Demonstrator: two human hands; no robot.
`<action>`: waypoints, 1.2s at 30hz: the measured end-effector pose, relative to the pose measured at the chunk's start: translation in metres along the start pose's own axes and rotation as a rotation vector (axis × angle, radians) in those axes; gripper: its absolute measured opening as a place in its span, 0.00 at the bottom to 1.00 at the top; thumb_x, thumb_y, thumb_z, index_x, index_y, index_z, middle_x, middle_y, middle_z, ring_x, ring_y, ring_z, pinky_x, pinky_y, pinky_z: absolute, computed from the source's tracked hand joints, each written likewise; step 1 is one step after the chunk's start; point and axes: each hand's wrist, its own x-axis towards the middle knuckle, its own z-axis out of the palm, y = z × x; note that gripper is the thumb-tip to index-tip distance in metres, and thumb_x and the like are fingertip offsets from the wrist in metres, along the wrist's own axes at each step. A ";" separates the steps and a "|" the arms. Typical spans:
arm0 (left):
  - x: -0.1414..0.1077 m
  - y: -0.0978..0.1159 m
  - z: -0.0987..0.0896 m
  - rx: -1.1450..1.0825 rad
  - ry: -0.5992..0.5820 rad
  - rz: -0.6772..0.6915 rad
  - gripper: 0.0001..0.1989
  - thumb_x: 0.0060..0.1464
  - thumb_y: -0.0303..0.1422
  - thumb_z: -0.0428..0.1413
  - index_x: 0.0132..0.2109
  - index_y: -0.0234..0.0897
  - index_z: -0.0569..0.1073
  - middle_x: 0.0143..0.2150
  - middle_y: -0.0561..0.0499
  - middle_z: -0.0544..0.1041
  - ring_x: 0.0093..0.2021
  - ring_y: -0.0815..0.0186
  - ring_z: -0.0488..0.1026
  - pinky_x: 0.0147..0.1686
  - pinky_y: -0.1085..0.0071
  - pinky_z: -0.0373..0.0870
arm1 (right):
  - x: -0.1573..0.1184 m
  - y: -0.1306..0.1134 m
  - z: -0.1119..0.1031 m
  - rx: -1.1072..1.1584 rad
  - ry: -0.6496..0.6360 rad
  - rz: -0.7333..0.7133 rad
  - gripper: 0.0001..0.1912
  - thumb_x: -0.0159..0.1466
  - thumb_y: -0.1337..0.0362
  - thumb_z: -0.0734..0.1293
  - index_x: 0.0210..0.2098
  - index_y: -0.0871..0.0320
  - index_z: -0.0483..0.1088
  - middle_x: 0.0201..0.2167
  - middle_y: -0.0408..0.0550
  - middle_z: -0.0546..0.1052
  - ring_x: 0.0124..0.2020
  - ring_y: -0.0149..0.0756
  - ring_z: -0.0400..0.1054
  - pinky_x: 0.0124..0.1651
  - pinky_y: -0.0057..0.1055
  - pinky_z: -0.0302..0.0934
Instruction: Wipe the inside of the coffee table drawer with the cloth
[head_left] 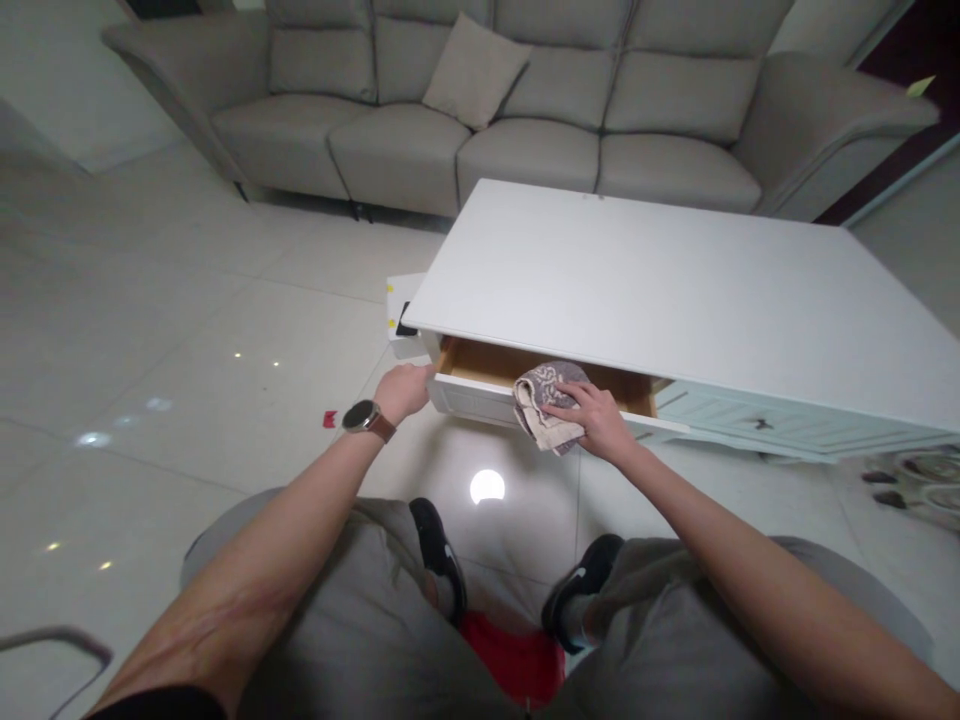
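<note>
A white coffee table (645, 270) stands before me with its left drawer (480, 397) pulled partly out, showing bare wood inside. My right hand (596, 415) presses a folded grey and cream patterned towel (551, 400) over the top edge of the drawer front, fingers spread across the cloth but holding it. At the drawer's left end is my left hand (405, 390), closed with its fingertips hidden against the side of the drawer. A watch (363, 416) with a brown strap is on the left wrist.
A grey sofa (540, 155) with a loose cushion (476, 72) runs along behind the table. A white box (405, 312) sits by the table's left side. On the tiled floor lie a small red scrap (330, 419) and a red object (517, 660) between my feet.
</note>
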 end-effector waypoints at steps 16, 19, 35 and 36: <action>0.013 -0.027 -0.007 -0.143 -0.059 0.118 0.19 0.58 0.34 0.57 0.54 0.36 0.79 0.51 0.38 0.82 0.53 0.52 0.78 0.52 0.66 0.73 | 0.152 -0.155 0.024 -0.057 0.004 -0.167 0.32 0.61 0.45 0.70 0.60 0.52 0.69 0.70 0.58 0.58 0.65 0.69 0.47 0.56 0.61 0.51; 0.014 -0.026 -0.002 -0.150 -0.040 0.111 0.19 0.59 0.32 0.55 0.55 0.34 0.78 0.51 0.36 0.82 0.53 0.51 0.79 0.51 0.65 0.73 | 0.164 -0.159 0.023 -0.028 0.016 -0.021 0.26 0.68 0.51 0.65 0.61 0.54 0.66 0.66 0.60 0.63 0.59 0.59 0.54 0.55 0.55 0.55; 0.025 -0.016 -0.010 0.014 -0.128 0.118 0.21 0.58 0.26 0.49 0.54 0.35 0.80 0.54 0.36 0.80 0.55 0.52 0.77 0.52 0.64 0.73 | -0.006 0.000 0.000 -0.173 -0.081 0.215 0.43 0.60 0.57 0.73 0.70 0.57 0.54 0.61 0.61 0.69 0.58 0.55 0.59 0.52 0.45 0.60; 0.025 -0.015 -0.011 0.024 -0.134 0.122 0.21 0.58 0.26 0.49 0.54 0.35 0.80 0.54 0.36 0.80 0.55 0.52 0.77 0.52 0.64 0.73 | -0.028 0.020 -0.005 -0.185 -0.090 0.224 0.42 0.60 0.57 0.73 0.69 0.57 0.55 0.61 0.60 0.69 0.57 0.55 0.60 0.52 0.44 0.60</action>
